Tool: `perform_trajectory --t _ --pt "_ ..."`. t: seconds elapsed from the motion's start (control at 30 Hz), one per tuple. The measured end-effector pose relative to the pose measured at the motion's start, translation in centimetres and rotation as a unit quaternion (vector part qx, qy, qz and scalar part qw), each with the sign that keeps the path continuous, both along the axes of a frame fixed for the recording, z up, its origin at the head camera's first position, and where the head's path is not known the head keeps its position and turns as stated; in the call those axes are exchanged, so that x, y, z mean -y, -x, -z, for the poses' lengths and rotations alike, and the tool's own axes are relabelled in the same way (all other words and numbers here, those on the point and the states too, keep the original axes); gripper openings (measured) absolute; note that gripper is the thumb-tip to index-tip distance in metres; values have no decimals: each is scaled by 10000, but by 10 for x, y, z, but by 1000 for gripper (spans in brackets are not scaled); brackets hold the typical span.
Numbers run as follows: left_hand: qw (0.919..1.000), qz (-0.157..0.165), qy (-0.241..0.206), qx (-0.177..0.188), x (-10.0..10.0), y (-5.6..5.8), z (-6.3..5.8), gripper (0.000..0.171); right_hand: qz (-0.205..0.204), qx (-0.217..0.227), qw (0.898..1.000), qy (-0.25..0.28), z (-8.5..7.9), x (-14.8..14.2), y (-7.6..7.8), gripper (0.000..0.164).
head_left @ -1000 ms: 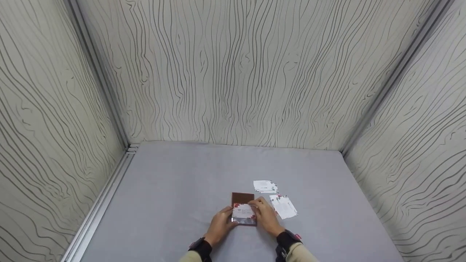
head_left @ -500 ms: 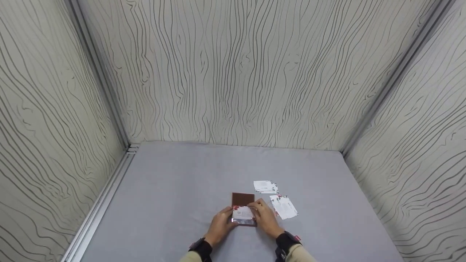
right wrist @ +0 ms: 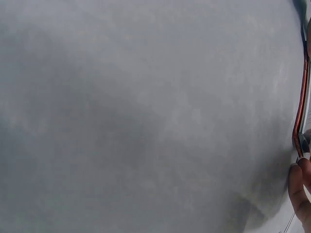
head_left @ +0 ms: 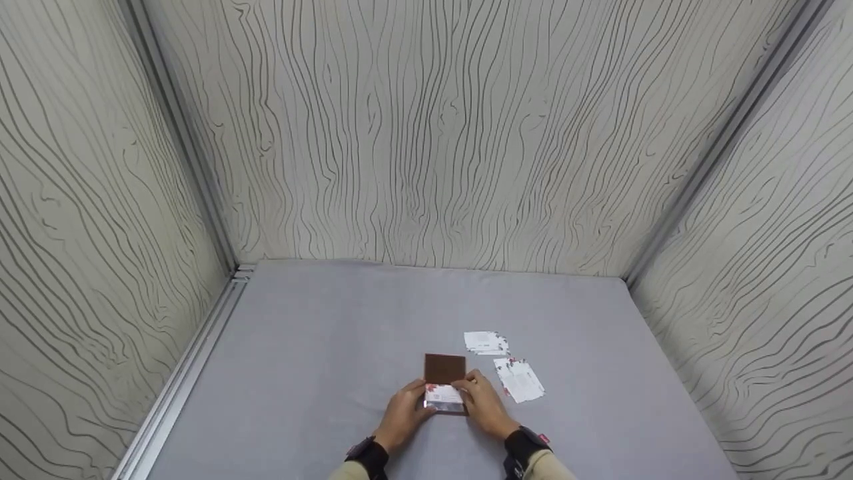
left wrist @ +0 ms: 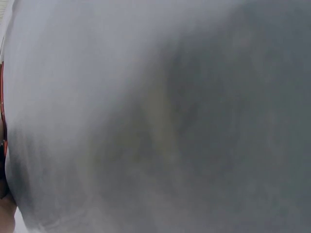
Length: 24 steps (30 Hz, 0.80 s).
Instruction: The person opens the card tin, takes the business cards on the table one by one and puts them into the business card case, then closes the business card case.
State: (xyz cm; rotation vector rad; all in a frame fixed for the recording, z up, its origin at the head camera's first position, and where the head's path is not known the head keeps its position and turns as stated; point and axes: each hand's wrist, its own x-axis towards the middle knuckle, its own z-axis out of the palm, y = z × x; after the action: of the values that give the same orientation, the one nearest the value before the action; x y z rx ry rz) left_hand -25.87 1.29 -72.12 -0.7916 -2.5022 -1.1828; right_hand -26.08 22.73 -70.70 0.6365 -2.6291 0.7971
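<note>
The left hand (head_left: 402,407) grips the left side of a brown holder (head_left: 444,369), and the right hand (head_left: 487,406) pinches the upper right of a red-flowered white card (head_left: 441,395). That card lies on the holder's nearer half, above a glossy strip — beyond and to the right, a farther card pile (head_left: 486,342) and a nearer card pile (head_left: 520,380) rest on grey cloth (head_left: 320,360)

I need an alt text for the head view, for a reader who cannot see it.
A person's left hand grips an open brown card holder while the right hand holds a red-flowered white card on its near half. More white cards lie to the right on a gray tabletop.
</note>
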Motion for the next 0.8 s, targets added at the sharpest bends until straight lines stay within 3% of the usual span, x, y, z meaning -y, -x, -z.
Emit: perform_trajectory --t 0.23,0.63,0.8 --pt "9998 42 77 178 0 1 -1 43 -98 -201 9996 -156 4 0 1 20" --pt "10000 43 12 85 0 -1 -3 44 -252 -324 9987 -305 -1 -1 -2 28" --pt "10000 45 -39 -38 1 -1 -2 44 28 -399 9973 -616 -8 -8 -5 34"
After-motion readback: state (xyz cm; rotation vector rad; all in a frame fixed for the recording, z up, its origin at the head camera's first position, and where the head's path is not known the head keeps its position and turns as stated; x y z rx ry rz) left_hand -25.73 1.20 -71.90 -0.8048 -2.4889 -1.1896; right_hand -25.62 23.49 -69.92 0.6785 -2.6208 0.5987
